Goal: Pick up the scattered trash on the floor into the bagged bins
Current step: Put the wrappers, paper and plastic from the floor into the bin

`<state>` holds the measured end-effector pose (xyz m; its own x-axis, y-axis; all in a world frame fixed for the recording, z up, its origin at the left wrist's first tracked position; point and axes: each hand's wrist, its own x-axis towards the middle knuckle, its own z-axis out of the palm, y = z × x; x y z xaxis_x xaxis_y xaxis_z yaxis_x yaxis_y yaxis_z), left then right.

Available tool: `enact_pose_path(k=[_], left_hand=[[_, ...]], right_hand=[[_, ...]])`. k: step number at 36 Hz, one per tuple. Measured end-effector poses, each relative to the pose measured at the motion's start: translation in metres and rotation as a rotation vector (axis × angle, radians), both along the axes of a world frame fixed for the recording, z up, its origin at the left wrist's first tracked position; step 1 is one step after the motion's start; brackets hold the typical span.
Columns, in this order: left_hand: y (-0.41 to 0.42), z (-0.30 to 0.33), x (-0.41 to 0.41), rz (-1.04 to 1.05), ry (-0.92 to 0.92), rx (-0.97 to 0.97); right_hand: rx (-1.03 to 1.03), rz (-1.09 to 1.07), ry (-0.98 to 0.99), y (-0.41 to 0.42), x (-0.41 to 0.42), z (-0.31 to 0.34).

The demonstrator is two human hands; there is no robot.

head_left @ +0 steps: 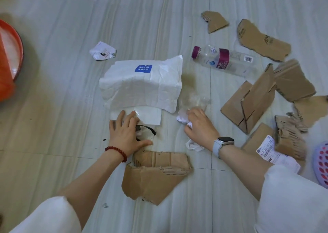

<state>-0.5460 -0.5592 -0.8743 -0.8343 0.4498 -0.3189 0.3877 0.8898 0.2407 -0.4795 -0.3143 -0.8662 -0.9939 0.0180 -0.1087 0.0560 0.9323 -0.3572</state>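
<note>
Broadly, by size:
Floor [71, 28]: pale wood-grain tiles, with trash spread across the middle and right.
White bag [142, 85]: a crumpled plastic bag with a blue logo patch, lying flat at the centre, just beyond both hands.
Folded cardboard [248, 105]: a creased piece right of the white bag, partly lifted off the floor, among other torn brown pieces.
Near cardboard [156, 176]: a torn piece lying between the two forearms, closest to the person.
Red bin [8, 58]: at the left edge, only partly in view, with a pale liner inside.
Plastic bottle [223, 59]: clear, on its side beyond the folded cardboard, with a maroon cap and label.
Far cardboard strip [262, 41]: a long torn piece at the upper right, just beyond the bottle.
Left hand [126, 134]: fingers spread and fairly straight, palm down on clear film with a black strip [147, 128] at the white bag's near edge; no closed grip shows.
Right hand [199, 126]: fingers curled around a wad of white paper [182, 118] on the floor; a watch [224, 142] sits on the wrist.
Receipt [276, 153]: a printed slip on the cardboard at the right.
Crumpled wrapper [103, 51]: alone on the floor beyond the white bag's left corner.
Small paper scrap [193, 145]: white, on the floor just under the right wrist.
</note>
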Motion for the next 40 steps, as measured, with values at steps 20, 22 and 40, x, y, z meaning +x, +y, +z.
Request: enact_pose_path(k=[20,22,40], left_hand=[[-0.007,0.022,-0.015,-0.089,0.326,0.209],[-0.011,0.029,-0.013,-0.077,0.298,0.267],[-0.005,0.113,-0.034,-0.258,0.035,0.392]], right_hand=[[-0.271,-0.309,-0.098,-0.011,-0.008,0.004],[-0.220,-0.284,-0.119,-0.004,-0.009,0.002],[-0.286,-0.327,0.132,0.014,-0.050,0.122]])
